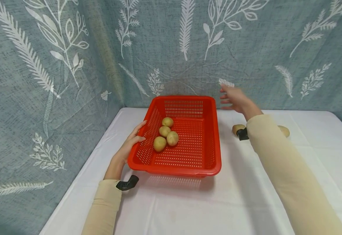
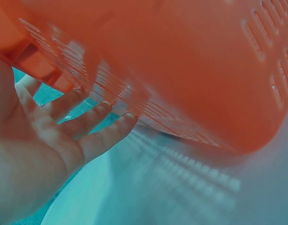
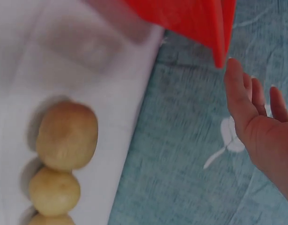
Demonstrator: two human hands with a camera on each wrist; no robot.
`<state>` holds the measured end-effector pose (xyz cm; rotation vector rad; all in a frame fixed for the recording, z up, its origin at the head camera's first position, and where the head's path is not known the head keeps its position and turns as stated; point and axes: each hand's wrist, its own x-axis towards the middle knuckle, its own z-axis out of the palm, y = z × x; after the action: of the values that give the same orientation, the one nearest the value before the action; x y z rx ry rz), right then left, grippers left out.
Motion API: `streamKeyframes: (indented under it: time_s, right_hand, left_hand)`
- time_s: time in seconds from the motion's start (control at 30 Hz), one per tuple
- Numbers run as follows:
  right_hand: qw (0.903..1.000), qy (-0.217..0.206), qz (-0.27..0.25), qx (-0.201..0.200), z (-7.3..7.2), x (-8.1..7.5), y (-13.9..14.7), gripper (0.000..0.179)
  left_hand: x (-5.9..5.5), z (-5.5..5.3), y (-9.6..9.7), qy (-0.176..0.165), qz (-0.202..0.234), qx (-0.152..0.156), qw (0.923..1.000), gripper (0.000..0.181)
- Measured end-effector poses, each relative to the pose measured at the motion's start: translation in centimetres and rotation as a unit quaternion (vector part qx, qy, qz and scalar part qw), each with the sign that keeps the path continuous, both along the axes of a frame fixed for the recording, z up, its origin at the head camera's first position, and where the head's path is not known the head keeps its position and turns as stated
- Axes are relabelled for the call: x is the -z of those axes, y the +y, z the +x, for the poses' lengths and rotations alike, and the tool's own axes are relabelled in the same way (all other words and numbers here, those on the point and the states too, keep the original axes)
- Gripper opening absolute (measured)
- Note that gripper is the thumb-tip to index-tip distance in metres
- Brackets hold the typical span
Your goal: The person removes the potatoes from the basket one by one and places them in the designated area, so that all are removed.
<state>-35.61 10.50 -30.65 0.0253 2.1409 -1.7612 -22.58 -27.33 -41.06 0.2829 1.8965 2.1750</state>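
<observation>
A red plastic basket [image 1: 182, 170] with slotted walls holds several potatoes [image 1: 172, 138], grouped in its left half. My left hand [image 1: 127, 147] grips the basket's left rim, with thumb and a finger at the rim in the head view. In the left wrist view the other fingers [image 2: 94, 138] reach along the outside of the slotted wall, tips against it. Raised beyond the table's back edge in the head view, my right hand [image 1: 234, 98] is beside the basket's far right corner. Its fingers [image 3: 238, 93] are stretched out and hold nothing.
A row of potatoes [image 3: 67, 136] lies on the white-covered table [image 1: 314, 156] right of the basket, partly hidden by the right sleeve [image 1: 288, 176] in the head view. Behind and to the left hangs a blue-green leaf-patterned cloth [image 1: 165, 42]. Each wrist wears a black device [image 1: 126, 184].
</observation>
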Motion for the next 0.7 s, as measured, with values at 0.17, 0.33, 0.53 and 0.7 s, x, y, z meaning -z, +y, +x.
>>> streamKeyframes:
  time_s: [0.17, 0.33, 0.53, 0.7]
  right_hand:
    - [0.9999, -0.006, -0.006, -0.01, 0.0, 0.1, -1.6, 0.063]
    - [0.9991, -0.011, -0.033, -0.024, 0.2, 0.2, -2.9, 0.062]
    - [0.998, -0.007, -0.047, -0.042, 0.4, -0.1, -4.6, 0.059]
    - [0.9971, -0.004, -0.056, -0.052, 0.7, -0.4, -5.8, 0.058]
  left_hand:
    - [-0.1, 0.1, 0.1, -0.002, 0.002, -0.002, 1.0, 0.068]
    - [0.0, 0.2, 0.0, -0.001, -0.003, -0.003, 1.0, 0.068]
    - [-0.1, 0.3, 0.1, 0.0, -0.002, -0.002, 1.0, 0.068]
    - [-0.1, 0.2, 0.1, -0.002, -0.003, -0.004, 1.0, 0.068]
